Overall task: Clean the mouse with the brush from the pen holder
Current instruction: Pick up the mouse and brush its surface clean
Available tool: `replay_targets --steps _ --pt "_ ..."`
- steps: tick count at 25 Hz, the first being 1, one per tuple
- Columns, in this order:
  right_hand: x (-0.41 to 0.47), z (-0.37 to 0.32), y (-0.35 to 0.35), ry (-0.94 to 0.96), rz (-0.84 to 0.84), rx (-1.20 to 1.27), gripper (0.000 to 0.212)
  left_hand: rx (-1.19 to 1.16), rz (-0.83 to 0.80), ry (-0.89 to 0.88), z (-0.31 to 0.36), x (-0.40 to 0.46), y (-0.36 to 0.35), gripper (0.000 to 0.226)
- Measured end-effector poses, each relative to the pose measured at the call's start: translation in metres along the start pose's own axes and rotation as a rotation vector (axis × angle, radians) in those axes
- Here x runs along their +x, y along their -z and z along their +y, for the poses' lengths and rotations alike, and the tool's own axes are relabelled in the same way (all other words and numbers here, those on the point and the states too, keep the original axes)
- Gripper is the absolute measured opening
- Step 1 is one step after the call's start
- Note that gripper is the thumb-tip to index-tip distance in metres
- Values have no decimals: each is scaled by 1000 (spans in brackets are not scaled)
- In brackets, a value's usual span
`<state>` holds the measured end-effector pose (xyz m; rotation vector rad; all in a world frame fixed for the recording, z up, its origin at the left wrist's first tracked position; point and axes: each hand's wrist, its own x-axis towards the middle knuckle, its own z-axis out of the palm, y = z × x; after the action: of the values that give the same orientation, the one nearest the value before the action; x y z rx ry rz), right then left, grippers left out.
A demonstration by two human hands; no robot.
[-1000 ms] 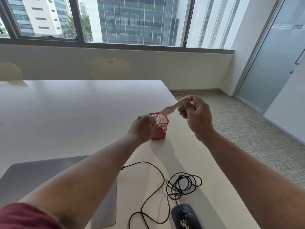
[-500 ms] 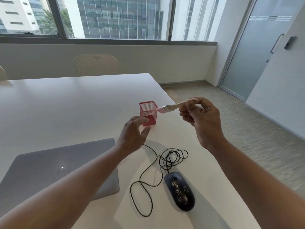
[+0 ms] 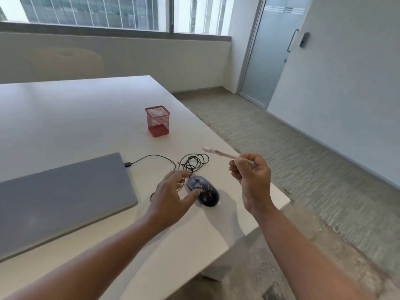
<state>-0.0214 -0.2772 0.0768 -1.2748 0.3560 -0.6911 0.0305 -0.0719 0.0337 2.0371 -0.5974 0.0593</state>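
Note:
A black wired mouse (image 3: 204,190) speckled with pale crumbs lies near the table's right edge. My left hand (image 3: 173,198) hovers just left of it, fingers spread, thumb tip close to the mouse's side. My right hand (image 3: 252,176) is held above and right of the mouse, shut on the wooden handle of a small brush (image 3: 218,153) whose pink bristles point left and away. The red mesh pen holder (image 3: 157,121) stands upright and empty farther back on the table.
A closed grey laptop (image 3: 62,195) lies to the left, with the mouse's black cable (image 3: 194,161) plugged into it and coiled behind the mouse. The white table (image 3: 65,118) ends close to the right of the mouse. A chair stands beyond the table.
My left hand left the pen holder and came down beside the mouse. My right hand carried the brush away from the holder, down toward the mouse. The view tilted downward.

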Motion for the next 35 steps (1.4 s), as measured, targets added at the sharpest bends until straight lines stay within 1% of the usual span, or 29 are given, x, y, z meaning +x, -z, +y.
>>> replay_targets --steps 2,4,9,15,20,23,30,35 --pt "-10 4 18 -32 24 -14 12 -8 -16 14 11 -15 -12 58" --pt "-14 9 31 -58 30 -24 13 21 -29 55 18 -20 -23 73" --pt "-20 10 55 -98 -18 -46 15 102 -27 205 28 -23 -48 105" --pt "-23 16 69 -139 -24 -4 19 141 -55 336 24 -14 -52 124" --pt "-28 16 76 -143 -25 7 19 167 -111 357 18 -7 -51 137" --pt "-29 16 77 -149 -24 7 19 204 -127 339 18 -7 -53 137" --pt "-30 18 78 -143 -14 3 18 259 -79 316 17 -5 -59 120" --pt "-32 11 79 -169 -33 70 19 232 -75 288 17 -6 -57 121"
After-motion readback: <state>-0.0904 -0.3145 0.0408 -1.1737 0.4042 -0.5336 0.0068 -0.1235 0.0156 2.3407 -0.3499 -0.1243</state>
